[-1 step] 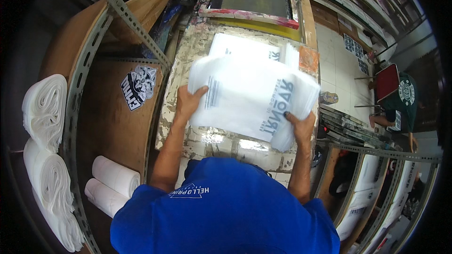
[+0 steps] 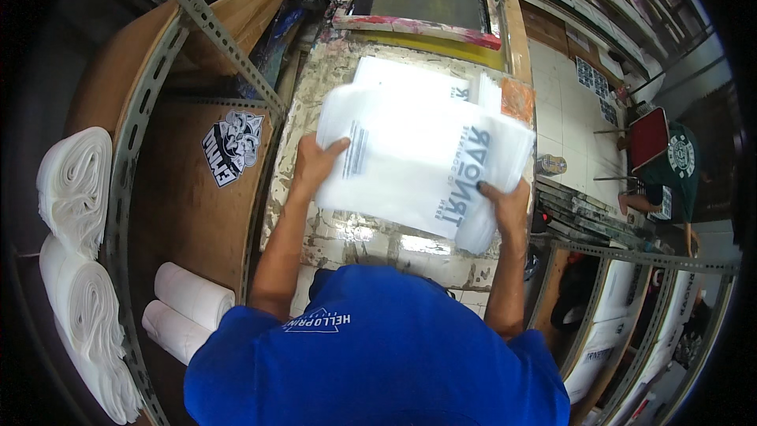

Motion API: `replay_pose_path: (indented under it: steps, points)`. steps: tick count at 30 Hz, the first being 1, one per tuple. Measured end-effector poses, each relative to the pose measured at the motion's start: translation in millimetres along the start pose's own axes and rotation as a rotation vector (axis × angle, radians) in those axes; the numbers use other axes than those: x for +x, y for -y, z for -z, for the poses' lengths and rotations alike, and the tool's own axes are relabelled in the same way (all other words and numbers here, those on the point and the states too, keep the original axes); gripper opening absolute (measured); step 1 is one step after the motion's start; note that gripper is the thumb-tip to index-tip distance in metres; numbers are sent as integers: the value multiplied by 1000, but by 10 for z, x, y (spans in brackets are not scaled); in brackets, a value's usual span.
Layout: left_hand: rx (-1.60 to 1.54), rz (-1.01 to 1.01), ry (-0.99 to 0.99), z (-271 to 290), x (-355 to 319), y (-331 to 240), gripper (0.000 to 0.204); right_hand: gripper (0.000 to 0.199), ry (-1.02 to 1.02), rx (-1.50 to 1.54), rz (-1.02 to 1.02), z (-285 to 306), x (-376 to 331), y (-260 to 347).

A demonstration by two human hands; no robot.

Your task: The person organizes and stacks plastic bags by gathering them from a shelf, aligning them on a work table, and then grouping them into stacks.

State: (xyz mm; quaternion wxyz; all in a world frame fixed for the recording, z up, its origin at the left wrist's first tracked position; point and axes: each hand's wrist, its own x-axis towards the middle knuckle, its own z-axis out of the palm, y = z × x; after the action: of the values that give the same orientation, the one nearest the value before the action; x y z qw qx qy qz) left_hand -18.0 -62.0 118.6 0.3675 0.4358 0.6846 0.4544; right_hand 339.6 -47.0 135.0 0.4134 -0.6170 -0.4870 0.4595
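I hold a white printed plastic bag (image 2: 422, 162) flat above the paint-stained counter (image 2: 355, 233), my left hand (image 2: 315, 164) gripping its left edge, my right hand (image 2: 507, 203) pinching its near right corner. More white sheets (image 2: 410, 79) lie just beyond it, with a framed printing screen (image 2: 418, 0) at the far end.

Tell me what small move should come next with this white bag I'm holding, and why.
Probably lower the bag flat onto the table. Both hands, left and right, hold it by its near edge, lifted and tilted over the paint-stained table, with another white sheet lying beyond it before the screen frame.
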Motion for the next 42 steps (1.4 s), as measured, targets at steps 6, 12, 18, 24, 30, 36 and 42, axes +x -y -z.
replay_pose_path:
  steps: [6,12,18,24,30,36,42]
  points:
    - [78,110,121,-196,1384,77,39,40,215,36,-3,-238,1381,196]
    - [111,121,76,-438,2173,321,45,43,179,-6,57,-488,2065,176]
    - [93,234,66,-623,2285,536,45,45,194,-153,-57,-473,2346,-87]
    - [-47,221,114,-668,2376,875,39,52,157,-216,-50,-504,2381,-42]
    - [32,186,90,-822,2311,860,34,50,2,-375,25,-414,2458,-276]
    - [354,107,31,-772,2271,815,46,53,-54,-476,129,-646,2448,14]
    - [853,-367,-482,-1046,1861,397,64,58,-88,-656,108,-689,2309,69]
